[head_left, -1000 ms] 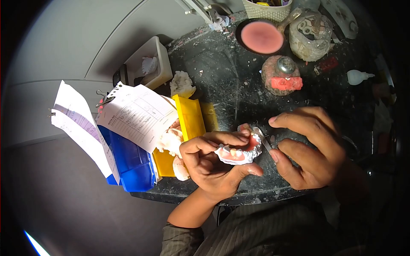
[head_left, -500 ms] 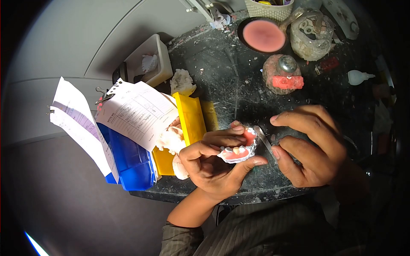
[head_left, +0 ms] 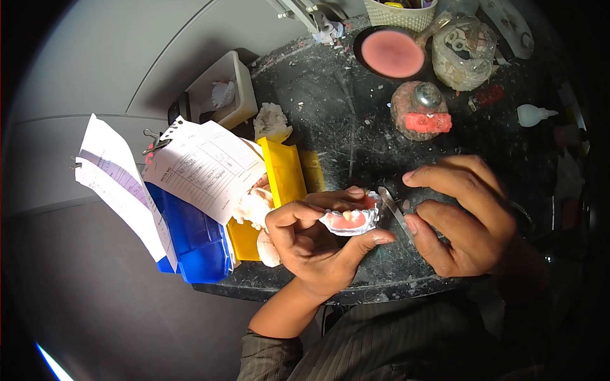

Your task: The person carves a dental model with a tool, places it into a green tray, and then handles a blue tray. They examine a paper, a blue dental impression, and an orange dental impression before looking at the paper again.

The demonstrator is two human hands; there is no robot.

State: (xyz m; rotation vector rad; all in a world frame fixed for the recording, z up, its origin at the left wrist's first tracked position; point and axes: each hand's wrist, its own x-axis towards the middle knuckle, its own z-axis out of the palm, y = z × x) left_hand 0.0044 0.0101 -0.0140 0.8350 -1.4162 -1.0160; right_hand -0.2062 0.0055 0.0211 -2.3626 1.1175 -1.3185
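Observation:
Between the thumb and fingers of my left hand (head_left: 318,247) is a dental model (head_left: 348,221), with pink wax and pale teeth along a white base. It is tilted so that its pink front side faces me. My right hand (head_left: 460,219) grips a thin metal wax carver (head_left: 397,213) between thumb and fingers, the index finger raised away from it. The carver's flat rounded tip is close beside the right end of the model. Part of the model's far side is hidden behind my left fingers.
Left of my hands are a yellow bin (head_left: 283,174) with plaster models (head_left: 254,206), a blue bin (head_left: 194,232) and clipped papers (head_left: 206,165). Farther back stand a spirit lamp with a metal cap (head_left: 427,95), a pink wax dish (head_left: 393,54), a bowl (head_left: 464,54) and a white container (head_left: 244,92).
My left hand has tipped the dental model, so more of its pink front side shows and its inner side shows less. The right hand and carver have barely moved.

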